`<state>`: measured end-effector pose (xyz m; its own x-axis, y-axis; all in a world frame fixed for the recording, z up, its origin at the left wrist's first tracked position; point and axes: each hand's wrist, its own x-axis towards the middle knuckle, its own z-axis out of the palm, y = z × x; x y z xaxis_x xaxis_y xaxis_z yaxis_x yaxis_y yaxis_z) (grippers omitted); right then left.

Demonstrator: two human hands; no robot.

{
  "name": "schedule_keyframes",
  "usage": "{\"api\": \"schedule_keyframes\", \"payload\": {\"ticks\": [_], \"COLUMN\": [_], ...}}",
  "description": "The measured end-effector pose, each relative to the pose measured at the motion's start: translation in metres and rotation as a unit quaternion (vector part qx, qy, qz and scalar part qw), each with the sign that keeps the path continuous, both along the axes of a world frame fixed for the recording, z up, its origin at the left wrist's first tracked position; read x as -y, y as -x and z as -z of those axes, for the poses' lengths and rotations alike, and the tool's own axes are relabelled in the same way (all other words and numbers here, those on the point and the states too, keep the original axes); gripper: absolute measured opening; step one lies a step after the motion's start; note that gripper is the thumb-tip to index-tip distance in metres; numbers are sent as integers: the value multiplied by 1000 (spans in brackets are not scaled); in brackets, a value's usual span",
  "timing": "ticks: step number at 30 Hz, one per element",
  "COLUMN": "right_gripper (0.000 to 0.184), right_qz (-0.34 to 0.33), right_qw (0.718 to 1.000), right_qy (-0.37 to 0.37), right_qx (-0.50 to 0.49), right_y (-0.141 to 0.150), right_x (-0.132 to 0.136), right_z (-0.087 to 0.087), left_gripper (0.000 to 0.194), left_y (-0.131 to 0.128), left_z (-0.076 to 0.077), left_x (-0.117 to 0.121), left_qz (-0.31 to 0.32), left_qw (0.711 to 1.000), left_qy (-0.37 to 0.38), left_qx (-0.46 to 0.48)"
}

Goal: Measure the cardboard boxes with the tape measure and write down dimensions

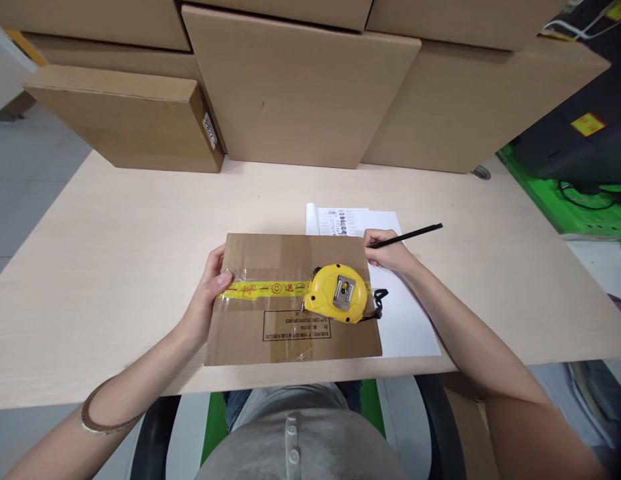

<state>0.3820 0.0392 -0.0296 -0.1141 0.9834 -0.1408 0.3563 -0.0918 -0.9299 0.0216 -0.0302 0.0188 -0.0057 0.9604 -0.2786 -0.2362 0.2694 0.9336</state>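
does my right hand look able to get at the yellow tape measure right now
Probably yes: the tape measure lies on top of the taped cardboard box, nothing covering it, close to your right hand, though that hand holds a black pen.

Near the centre of the frame, yellow tape (pixel 263 289) on a cardboard box (pixel 250 253) bears red characters, 送 among them, and a smiley face (pixel 277 289). Below, a black-framed text block (pixel 296 327) stands upside down; 1000 seems legible. Print on the paper (pixel 410 327) and the upper-left carton's (pixel 125 120) label (pixel 209 131) are too small to read.
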Motion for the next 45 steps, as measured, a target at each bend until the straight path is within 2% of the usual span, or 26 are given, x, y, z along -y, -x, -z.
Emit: {"api": "schedule_keyframes", "payload": {"ticks": [45], "right_gripper": [31], "right_qz": [8], "right_qw": [1000], "right_qy": [-2], "right_qx": [19], "right_y": [-4], "right_x": [1], "right_z": [0], "left_gripper": [51], "left_y": [2], "left_z": [4], "left_x": [2], "left_qz": [19], "left_qw": [1000], "left_qy": [-7], "left_qx": [-7]}}
